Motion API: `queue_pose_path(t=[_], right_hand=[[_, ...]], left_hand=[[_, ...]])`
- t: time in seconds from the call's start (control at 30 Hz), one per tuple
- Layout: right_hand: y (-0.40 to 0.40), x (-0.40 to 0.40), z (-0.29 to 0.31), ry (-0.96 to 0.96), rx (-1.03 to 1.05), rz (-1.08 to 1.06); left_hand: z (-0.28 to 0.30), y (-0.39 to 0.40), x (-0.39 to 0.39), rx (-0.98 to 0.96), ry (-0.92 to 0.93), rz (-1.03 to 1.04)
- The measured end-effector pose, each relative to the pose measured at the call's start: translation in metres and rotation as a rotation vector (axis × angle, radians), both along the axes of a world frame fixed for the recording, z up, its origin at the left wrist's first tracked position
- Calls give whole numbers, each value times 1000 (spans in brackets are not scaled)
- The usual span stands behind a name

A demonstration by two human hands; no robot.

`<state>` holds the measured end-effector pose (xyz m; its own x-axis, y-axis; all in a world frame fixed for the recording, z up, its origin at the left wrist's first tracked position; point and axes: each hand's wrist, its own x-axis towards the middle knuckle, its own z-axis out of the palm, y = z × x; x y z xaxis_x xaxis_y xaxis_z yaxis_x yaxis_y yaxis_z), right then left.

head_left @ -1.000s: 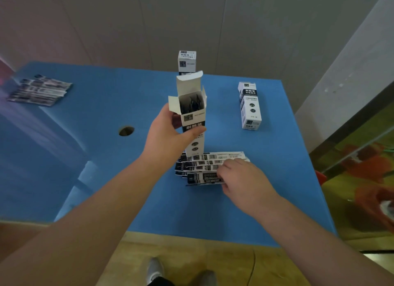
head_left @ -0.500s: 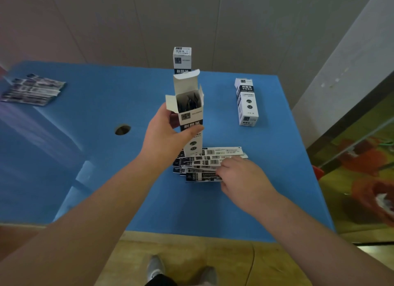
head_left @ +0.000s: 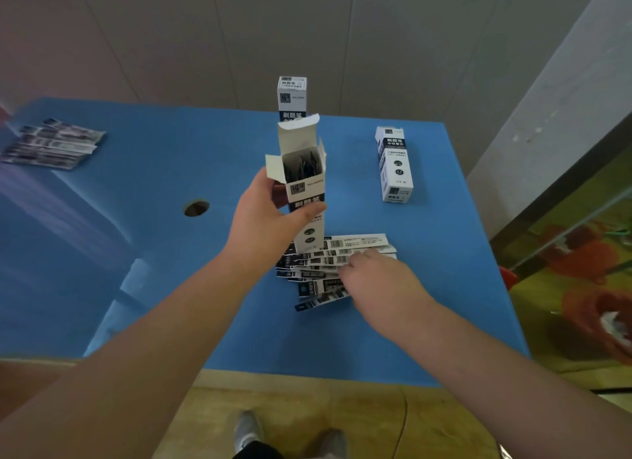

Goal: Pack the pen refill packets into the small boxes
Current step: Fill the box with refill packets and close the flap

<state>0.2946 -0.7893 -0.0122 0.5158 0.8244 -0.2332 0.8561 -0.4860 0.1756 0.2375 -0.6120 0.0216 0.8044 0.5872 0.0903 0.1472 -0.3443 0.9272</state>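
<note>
My left hand [head_left: 263,219] grips a tall white and black small box [head_left: 305,185], held upright with its top flaps open; dark packets show inside. Just below it a fanned pile of pen refill packets [head_left: 328,260] lies on the blue table [head_left: 171,253]. My right hand [head_left: 379,281] rests on the right part of that pile, fingers curled down over the packets; whether it pinches one is hidden.
A shut box [head_left: 291,96] stands upright at the table's far edge behind the held one. Another shut box [head_left: 395,164] lies flat at the right. A second packet pile [head_left: 51,144] lies far left. A round hole [head_left: 196,208] is left of my hand.
The hands and box stay almost as they were. My right hand has shifted slightly over the packet pile, and the lowest packets are fanned out a little more.
</note>
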Motion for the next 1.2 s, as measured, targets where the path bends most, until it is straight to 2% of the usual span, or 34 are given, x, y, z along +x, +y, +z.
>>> queue_pose_path(t=[0.13,0.37,0.67,0.83,1.0,1.13,1.2], right_hand=[[8,-4,6,-15,-101,49],[12,-6,20,-5,-110,46],[-3,6,43,86,148,2],[-14,19,61,369,378,-191],[-18,33,64,515,422,-337],[-22,39,59,914,644,-535],[-25,42,57,1046,718,-610]], left_hand=[[0,0,0,-2,-5,0],[1,0,-2,4,-9,-7],[-1,2,-2,-8,-5,17],[-2,1,0,-3,5,18],[-1,-2,2,4,3,15],[-1,-3,3,0,-3,20],[0,-4,3,6,3,19]])
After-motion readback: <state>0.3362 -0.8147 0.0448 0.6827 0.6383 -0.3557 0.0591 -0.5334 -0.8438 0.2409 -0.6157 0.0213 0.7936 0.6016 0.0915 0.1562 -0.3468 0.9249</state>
